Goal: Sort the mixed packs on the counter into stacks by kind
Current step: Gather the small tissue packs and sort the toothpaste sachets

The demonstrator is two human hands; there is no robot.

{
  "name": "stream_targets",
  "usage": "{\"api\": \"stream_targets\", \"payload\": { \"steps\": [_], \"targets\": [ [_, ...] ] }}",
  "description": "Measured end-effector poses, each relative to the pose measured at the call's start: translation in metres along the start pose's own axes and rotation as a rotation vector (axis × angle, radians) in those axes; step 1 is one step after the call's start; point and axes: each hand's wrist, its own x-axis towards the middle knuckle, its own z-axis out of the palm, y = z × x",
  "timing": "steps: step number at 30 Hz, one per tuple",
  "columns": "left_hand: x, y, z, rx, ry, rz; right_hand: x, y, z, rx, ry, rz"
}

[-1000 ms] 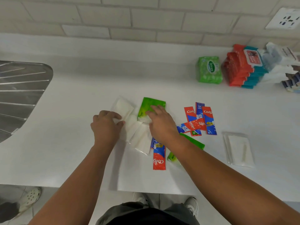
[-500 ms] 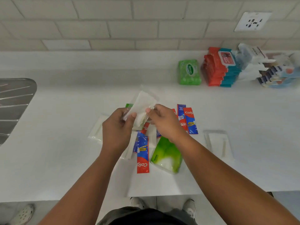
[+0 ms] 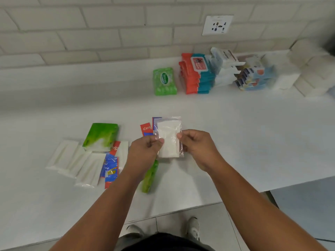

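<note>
Clear white pack (image 3: pixel 169 140) pinched at both side edges, left hand (image 3: pixel 145 151) and right hand (image 3: pixel 197 147) fingers curled on it, lifted over bench (image 3: pixel 235 142) centre; loose packs (image 3: pixel 88 169) at 9 o'clock.

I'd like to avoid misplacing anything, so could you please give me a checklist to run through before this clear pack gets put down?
1. Grip: the left hand and right hand pinch the clear pack by its side edges: ok.
2. Clear pack lifted off the counter, in front of the toothpaste sachets: ok.
3. White packs gathered as a stack: they lie overlapping in a loose row: not ok.
4. Clear pack the same kind as the white packs: cannot tell.
5. Green packs together: one green pack lies by the white packs, the second green pack apart, by the left forearm: not ok.
</note>
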Motion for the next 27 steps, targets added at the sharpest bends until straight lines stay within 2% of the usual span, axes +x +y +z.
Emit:
{"api": "stream_targets", "payload": {
  "steps": [4, 7, 12, 16, 22, 27],
  "targets": [
    [-0.004, -0.008, 0.037, 0.173, -0.092, -0.04, -0.002, 0.008, -0.04, -0.149, 0.052, 0.028],
    [-0.006, -0.016, 0.061, 0.162, -0.117, -0.093, -0.002, 0.014, -0.064, -0.218, 0.079, 0.079],
    [-0.003, -0.029, 0.088, 0.232, -0.074, -0.14, 0.002, 0.036, -0.089, -0.405, 0.166, 0.112],
    [-0.001, -0.037, 0.098, 0.415, -0.023, -0.135, 0.004, 0.049, -0.096, -0.597, 0.165, 0.077],
    [-0.007, -0.043, 0.101, 0.469, 0.057, -0.101, 0.005, 0.052, -0.098, -0.656, 0.156, 0.07],
    [-0.009, -0.043, 0.101, 0.481, 0.062, -0.101, 0.004, 0.051, -0.098, -0.665, 0.157, 0.067]
  ]
}}
